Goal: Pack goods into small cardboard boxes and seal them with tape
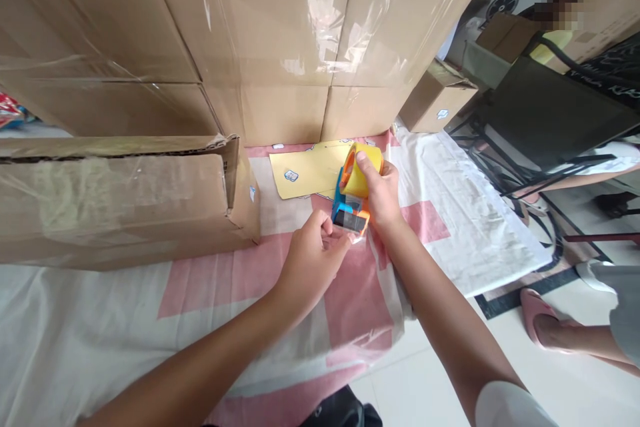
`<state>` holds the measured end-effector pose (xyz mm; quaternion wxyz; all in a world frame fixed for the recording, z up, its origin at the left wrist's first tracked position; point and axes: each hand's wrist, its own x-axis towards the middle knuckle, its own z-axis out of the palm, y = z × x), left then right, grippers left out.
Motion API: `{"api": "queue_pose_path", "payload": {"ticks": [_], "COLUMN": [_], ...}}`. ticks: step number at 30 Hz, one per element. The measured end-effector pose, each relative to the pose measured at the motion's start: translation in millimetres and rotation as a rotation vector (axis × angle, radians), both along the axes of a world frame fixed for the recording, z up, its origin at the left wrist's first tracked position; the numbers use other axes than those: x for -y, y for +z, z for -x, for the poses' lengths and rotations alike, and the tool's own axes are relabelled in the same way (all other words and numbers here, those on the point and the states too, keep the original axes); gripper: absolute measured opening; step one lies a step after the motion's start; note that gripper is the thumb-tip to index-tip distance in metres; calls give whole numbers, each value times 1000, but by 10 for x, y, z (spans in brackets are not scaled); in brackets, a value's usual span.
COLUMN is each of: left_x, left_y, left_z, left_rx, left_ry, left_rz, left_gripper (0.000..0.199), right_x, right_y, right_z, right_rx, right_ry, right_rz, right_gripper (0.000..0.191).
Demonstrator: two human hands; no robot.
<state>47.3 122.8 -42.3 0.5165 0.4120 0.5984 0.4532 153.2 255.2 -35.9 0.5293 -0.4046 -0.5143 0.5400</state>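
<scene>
My right hand [384, 190] is wrapped round a tape dispenser [351, 219], blue and orange with a yellow-looking roll of tape [367, 170] on it. At the dispenser's front end, my left hand [320, 250] pinches with thumb and finger; a clear strip of tape seems to lie between them. Just behind the dispenser lies a flat yellow paper sheet [305, 170] with a small printed sticker on it. To the left of my hands stands a long cardboard box [125, 207] with clear tape across its side and a gap along its top edge.
Stacked cardboard boxes [280, 27] wrapped in clear film rise behind the table. A smaller box [437, 97] stands at the back right. The pink and white cloth [290, 360] has folds. On the right are a dark chair [565, 100] and people's legs.
</scene>
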Motion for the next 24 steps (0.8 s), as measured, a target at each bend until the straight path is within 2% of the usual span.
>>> {"api": "queue_pose_path", "payload": {"ticks": [7,15,20,24], "left_x": [16,23,-4,-49], "left_y": [1,-32,-83,-116], "left_z": [-3,12,20,46], "left_rx": [-77,-34,40,29], "left_ry": [-1,-32,-33,-46], "left_rz": [-20,23,53,-17], "left_gripper": [34,35,23,19], "right_x": [-121,-172,-123,-47], "right_y": [-21,-49,-13,20], "right_z": [-72,-137,-127,-86], "right_rx": [-20,7,-14,-29], "right_ry": [-57,-79,-55,-5], "right_rz": [28,15,-3,7], "right_gripper": [47,44,42,44]}}
